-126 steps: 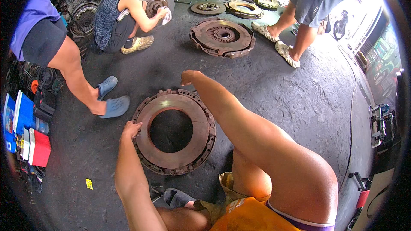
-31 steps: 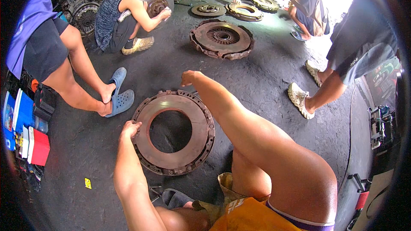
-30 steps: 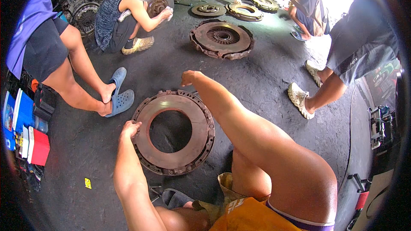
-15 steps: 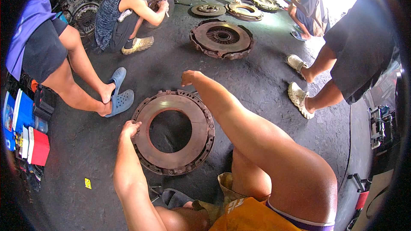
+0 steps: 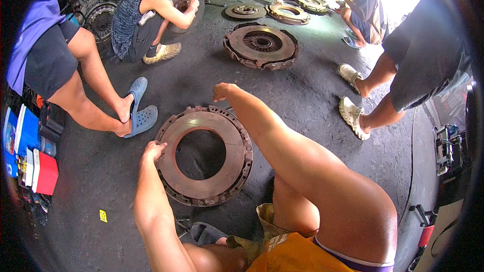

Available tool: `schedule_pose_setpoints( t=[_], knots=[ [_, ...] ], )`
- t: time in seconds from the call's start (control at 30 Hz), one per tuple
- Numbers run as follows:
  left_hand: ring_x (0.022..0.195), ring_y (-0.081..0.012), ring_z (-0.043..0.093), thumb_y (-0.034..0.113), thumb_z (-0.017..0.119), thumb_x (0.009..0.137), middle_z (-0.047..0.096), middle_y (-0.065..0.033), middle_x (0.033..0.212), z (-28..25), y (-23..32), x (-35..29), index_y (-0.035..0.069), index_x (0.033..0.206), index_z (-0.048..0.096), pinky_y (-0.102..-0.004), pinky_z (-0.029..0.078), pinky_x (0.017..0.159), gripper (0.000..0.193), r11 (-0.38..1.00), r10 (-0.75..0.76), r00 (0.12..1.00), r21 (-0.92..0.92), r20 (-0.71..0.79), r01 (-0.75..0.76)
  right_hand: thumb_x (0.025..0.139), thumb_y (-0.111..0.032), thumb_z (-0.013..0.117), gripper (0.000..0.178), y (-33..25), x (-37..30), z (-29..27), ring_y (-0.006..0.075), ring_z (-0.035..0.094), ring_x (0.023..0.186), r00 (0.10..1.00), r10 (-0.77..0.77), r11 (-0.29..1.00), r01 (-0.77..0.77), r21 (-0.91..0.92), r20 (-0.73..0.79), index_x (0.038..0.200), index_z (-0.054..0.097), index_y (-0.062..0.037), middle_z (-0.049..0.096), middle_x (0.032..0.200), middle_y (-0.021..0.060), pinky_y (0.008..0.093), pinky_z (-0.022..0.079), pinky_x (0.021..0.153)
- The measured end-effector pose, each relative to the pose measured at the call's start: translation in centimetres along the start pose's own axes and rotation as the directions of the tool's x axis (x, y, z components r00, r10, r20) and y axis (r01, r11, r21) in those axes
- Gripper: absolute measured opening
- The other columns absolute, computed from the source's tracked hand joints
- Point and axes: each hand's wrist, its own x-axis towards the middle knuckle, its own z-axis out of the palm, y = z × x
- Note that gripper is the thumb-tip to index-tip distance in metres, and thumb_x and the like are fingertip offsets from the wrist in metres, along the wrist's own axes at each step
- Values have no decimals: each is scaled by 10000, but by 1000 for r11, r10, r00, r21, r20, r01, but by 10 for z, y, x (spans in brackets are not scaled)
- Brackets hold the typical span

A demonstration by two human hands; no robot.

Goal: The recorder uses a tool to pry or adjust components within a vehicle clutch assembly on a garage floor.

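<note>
A rusty, ring-shaped clutch pressure plate (image 5: 201,121) lies flat on the dark floor in front of me, its wide centre hole showing the floor. Along its outer rim run small holes and bolt heads. My left hand (image 5: 155,150) grips the plate's left edge, thumb and fingers bent at the rim. Just beyond the far right edge is my right hand (image 5: 225,91), curled closed. A small dark bit shows below its wrist, but my hand and forearm hide whatever the fingers hold.
Farther off lies a clutch cover (image 5: 262,45), with more discs (image 5: 287,13) behind it. A person in blue clogs (image 5: 143,116) stands left, another in pale clogs (image 5: 354,118) right. Several people crouch farther back. Red and blue boxes (image 5: 45,174) line the left; a yellow packet (image 5: 103,215) lies nearby.
Both my hands and the pressure plate stay in place. The person standing at right shifts slightly, and the crouching person at far left moves their hands a little.
</note>
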Motion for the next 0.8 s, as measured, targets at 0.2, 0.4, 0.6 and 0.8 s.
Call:
schedule_pose_setpoints(
  t=[0.2, 0.4, 0.6, 0.8],
  knots=[
    [669, -181, 630, 353, 632, 824, 652, -92, 847, 0, 2, -1, 11, 1039, 581, -337, 479, 573, 407, 997, -49, 998, -63, 44, 52, 800, -395, 597, 450, -1, 0, 0, 317, 559, 1060, 1000, 24, 999, -24, 33, -8, 1069, 629, -37, 616, 1094, 141, 432, 458, 861],
    [726, -186, 634, 355, 632, 824, 655, -111, 916, -1, 5, -4, 4, 1099, 570, -334, 486, 625, 451, 1000, -14, 1000, -9, 17, 14, 811, -400, 585, 450, 1, 10, 5, 324, 554, 1066, 997, 71, 996, -72, 59, 10, 1068, 629, -32, 615, 1092, 146, 434, 450, 872],
    [815, -201, 634, 356, 627, 825, 641, -140, 1007, 0, 4, -3, 7, 1156, 545, -348, 492, 689, 488, 999, -32, 999, 16, 26, 31, 818, -403, 575, 454, 3, 14, 7, 319, 551, 1072, 997, 66, 996, -68, 65, 28, 1068, 628, -28, 609, 1106, 144, 440, 446, 874],
    [757, -189, 644, 349, 627, 828, 639, -152, 1004, 4, -3, 8, 1, 1220, 488, -349, 495, 662, 542, 996, -59, 996, -59, 66, 63, 827, -401, 555, 451, 2, 15, 7, 317, 552, 1070, 999, 30, 1000, -31, 8, 35, 1065, 629, -25, 609, 1105, 144, 442, 446, 875]
  ],
)
